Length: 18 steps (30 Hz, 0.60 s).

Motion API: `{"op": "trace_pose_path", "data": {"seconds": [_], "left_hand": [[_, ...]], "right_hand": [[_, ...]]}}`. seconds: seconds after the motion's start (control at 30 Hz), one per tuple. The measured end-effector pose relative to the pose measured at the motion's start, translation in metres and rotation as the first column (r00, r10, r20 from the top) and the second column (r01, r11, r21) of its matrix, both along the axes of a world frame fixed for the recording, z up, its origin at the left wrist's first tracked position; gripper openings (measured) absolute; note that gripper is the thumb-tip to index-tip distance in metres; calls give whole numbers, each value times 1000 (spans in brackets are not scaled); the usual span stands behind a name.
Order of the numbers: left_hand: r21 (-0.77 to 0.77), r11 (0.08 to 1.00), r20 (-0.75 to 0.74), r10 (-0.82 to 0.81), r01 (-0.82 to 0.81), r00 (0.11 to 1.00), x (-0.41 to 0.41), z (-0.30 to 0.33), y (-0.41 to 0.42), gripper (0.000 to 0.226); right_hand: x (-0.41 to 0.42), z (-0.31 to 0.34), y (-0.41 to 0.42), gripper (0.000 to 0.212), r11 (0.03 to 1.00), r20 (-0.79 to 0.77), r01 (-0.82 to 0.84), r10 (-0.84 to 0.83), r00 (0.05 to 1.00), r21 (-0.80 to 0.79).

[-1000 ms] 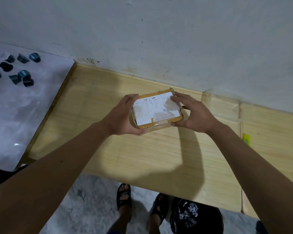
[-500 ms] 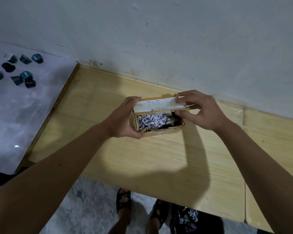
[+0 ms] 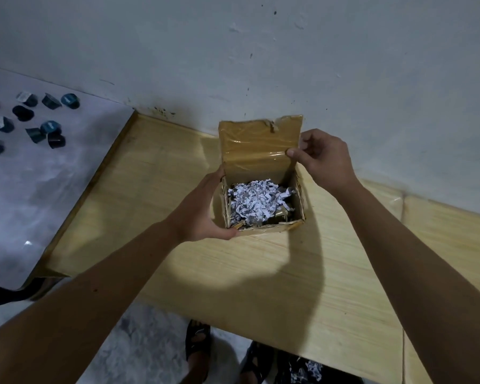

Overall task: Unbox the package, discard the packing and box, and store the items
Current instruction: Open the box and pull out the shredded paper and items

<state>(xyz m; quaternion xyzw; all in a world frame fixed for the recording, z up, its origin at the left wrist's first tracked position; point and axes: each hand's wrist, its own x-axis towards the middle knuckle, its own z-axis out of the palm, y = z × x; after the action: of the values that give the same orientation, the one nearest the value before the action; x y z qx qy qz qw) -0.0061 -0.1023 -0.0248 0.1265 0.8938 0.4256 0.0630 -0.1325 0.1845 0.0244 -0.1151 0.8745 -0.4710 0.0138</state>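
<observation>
- Right hand (image 3: 320, 159): grip clamped on the right edge of the tape-covered brown cardboard lid flap (image 3: 257, 146), thumb on the inner face, fingers curled behind. The flap stands upright, hinged at the far wall of the box.
- Left hand (image 3: 203, 214): grip wrapped around the left wall and near-left corner of the small brown cardboard box (image 3: 263, 230), thumb along the near bottom edge, steadying it.
- Box location: resting on the pale wood-grain counter (image 3: 261, 286), near the grey-white wall (image 3: 233, 56). Top is open.
- Contents: white printed shredded-paper packing (image 3: 254, 202) fills the upper part. A dark, slightly glossy item (image 3: 277, 217) shows beneath it at the near right; its identity cannot be told.
- Judgement, step in hand: finish folding the lid fully back so it does not spring shut, then lift out the packing.
- Judgement, technique: keep the left grip low on the box wall so the box does not tip as the flap is pressed back. Gather the shreds in one bunch rather than tipping the box, since loose strips scatter easily.
- Judgement, risk: the item underneath could be snagged with the paper; check each handful.
- Surroundings: small dark blue and black capsule-shaped cups (image 3: 49, 127) lie scattered on a grey surface (image 3: 39, 203) at left, well apart from the box. A dark bag holding shredded paper (image 3: 306, 368) sits on the floor below the counter edge, a likely place for discards.
</observation>
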Motion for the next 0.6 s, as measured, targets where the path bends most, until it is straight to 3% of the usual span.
{"op": "trace_pose_path", "data": {"seconds": [0.4,0.47,0.6], "left_hand": [[-72,995,29,-63,65,998,-4,5,-2,144],[-88,992,39,-84,87,996,-9,6,-3,144],[-90,991,58,-90,95,994,-13,5,-3,145]], "right_hand": [[-16,-13,2,39,994,104,100,-104,989,48],[-6,-7,8,51,992,62,103,-107,992,72],[25,6,16,62,985,-213,61,-25,977,163]]}}
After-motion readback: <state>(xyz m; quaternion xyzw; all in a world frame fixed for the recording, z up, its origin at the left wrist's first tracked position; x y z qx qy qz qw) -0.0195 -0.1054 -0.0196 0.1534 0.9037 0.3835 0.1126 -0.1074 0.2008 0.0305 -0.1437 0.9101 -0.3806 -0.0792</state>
